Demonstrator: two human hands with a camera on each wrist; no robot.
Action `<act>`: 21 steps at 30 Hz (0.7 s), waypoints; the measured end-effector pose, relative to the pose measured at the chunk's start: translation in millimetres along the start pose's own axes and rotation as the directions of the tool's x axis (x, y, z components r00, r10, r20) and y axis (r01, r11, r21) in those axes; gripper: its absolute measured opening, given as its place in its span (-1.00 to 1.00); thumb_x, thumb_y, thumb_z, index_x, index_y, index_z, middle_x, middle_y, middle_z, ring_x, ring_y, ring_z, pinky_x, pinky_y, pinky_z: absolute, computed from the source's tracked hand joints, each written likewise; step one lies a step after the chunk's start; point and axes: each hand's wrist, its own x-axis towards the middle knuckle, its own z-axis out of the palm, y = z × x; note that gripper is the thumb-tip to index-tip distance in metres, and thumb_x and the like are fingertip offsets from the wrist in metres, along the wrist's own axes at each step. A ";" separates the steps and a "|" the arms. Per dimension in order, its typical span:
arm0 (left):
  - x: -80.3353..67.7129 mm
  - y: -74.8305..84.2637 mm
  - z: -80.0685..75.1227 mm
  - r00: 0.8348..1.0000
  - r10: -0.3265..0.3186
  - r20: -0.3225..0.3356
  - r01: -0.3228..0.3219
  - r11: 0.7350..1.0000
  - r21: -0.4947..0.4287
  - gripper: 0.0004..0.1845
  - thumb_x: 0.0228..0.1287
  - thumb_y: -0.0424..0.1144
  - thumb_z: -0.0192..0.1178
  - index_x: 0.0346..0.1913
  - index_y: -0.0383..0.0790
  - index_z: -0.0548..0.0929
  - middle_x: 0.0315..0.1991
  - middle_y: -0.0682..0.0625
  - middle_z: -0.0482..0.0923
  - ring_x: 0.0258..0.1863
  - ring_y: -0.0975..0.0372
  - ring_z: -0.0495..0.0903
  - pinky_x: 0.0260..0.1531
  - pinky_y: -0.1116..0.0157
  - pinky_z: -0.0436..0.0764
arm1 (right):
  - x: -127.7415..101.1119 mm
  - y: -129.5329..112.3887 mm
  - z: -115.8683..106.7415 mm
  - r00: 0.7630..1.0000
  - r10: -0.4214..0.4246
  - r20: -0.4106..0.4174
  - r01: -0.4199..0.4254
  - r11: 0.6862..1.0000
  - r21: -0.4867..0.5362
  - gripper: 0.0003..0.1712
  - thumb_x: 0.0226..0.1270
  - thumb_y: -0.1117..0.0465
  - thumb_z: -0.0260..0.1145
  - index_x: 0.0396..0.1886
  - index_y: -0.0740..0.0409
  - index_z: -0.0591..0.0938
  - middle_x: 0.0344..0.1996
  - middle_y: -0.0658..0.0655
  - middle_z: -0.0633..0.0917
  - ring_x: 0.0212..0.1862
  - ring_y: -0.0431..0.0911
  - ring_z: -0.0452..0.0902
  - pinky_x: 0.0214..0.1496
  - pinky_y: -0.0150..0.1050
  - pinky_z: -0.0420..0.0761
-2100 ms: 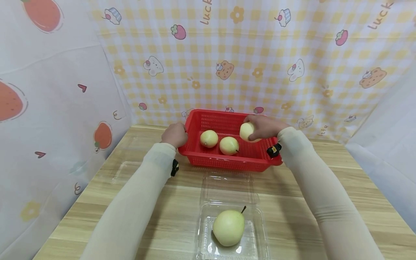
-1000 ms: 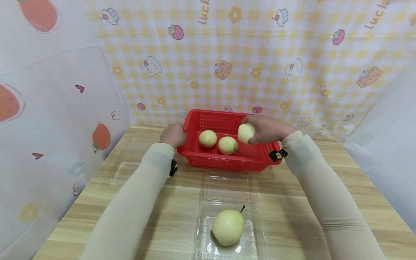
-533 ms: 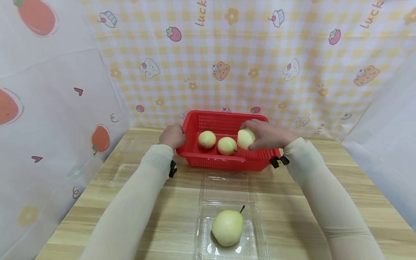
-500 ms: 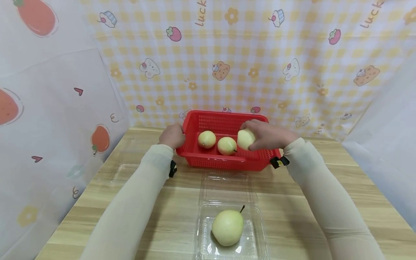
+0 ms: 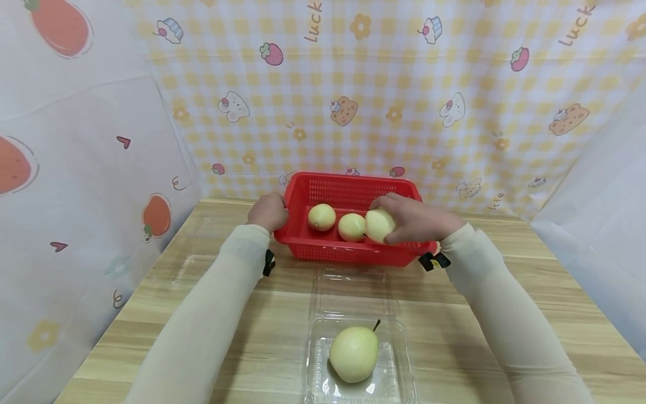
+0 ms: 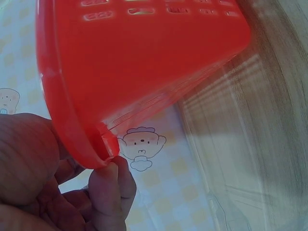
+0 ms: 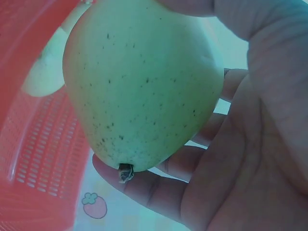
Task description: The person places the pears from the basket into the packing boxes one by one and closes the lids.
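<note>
A red plastic basket (image 5: 348,253) stands at the back of the table, and my left hand (image 5: 268,212) grips its left rim. The left wrist view shows the fingers curled around the rim of the basket (image 6: 139,57). Over the right part of the basket, my right hand (image 5: 419,219) holds a pale yellow pear (image 5: 379,225). In the right wrist view the held pear (image 7: 144,86) has dark specks and a short stem. Two more pears, one at the left (image 5: 322,217) and one in the middle (image 5: 351,227), lie in the basket.
An opened clear plastic box (image 5: 398,359) stands at the front, with a stemmed pear (image 5: 354,354) inside and its lid (image 5: 355,294) laid back towards the basket. Further clear plastic packaging (image 5: 194,268) lies at the left. A patterned cloth (image 5: 404,73) hangs behind the table.
My right hand has moved a little lower and left with its pear, which now overlaps the middle pear in the head view. The left hand stays on the rim.
</note>
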 end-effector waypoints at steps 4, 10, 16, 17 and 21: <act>0.1 -0.4 0.5 1.000 0.002 -0.004 -0.002 1.000 0.005 -0.85 0.38 -0.35 0.04 -0.18 -0.29 0.62 -0.30 -0.15 0.60 -0.36 0.07 0.59 -0.36 0.19 0.59 | -2.3 -4.3 2.2 1.000 -0.027 -0.006 0.027 1.000 0.002 -0.35 0.00 0.25 0.47 0.15 0.00 0.50 0.00 0.02 0.51 -0.05 -0.06 0.42 -0.11 -0.14 0.54; -0.1 -0.2 0.9 1.000 0.002 -0.003 -0.002 1.000 0.003 -0.85 0.37 -0.35 0.04 -0.17 -0.29 0.62 -0.30 -0.15 0.60 -0.37 0.07 0.60 -0.37 0.19 0.59 | -6.5 -11.1 4.8 0.998 -0.059 -0.019 0.059 0.998 -0.028 -0.33 -0.02 0.24 0.47 0.17 0.03 0.49 0.02 0.02 0.50 -0.05 -0.08 0.42 -0.10 -0.15 0.53; -0.9 1.1 0.4 1.000 0.000 -0.001 0.000 1.000 0.001 -0.84 0.39 -0.35 0.04 -0.14 -0.30 0.62 -0.28 -0.15 0.60 -0.36 0.07 0.60 -0.35 0.18 0.59 | -12.4 -15.7 7.0 0.997 -0.068 -0.020 0.067 0.997 -0.046 -0.31 0.01 0.22 0.48 0.21 -0.01 0.49 0.04 -0.02 0.49 -0.05 -0.09 0.43 -0.13 -0.16 0.54; -1.0 1.2 0.4 1.000 -0.001 0.000 0.001 1.000 0.000 -0.84 0.39 -0.35 0.04 -0.14 -0.30 0.62 -0.28 -0.15 0.60 -0.36 0.07 0.60 -0.35 0.18 0.60 | -13.3 -16.5 7.3 0.997 -0.072 -0.019 0.071 0.996 -0.047 -0.31 0.02 0.23 0.47 0.22 -0.01 0.49 0.05 -0.02 0.49 -0.04 -0.09 0.42 -0.11 -0.16 0.54; -1.0 0.7 0.2 1.000 -0.002 0.000 0.002 1.000 -0.003 -0.84 0.39 -0.35 0.04 -0.12 -0.31 0.61 -0.28 -0.16 0.60 -0.37 0.07 0.60 -0.35 0.18 0.60 | -16.1 -22.2 8.5 0.995 -0.095 -0.025 0.093 0.995 -0.047 -0.32 0.03 0.24 0.47 0.22 0.01 0.49 0.06 -0.01 0.49 -0.03 -0.09 0.43 -0.07 -0.15 0.53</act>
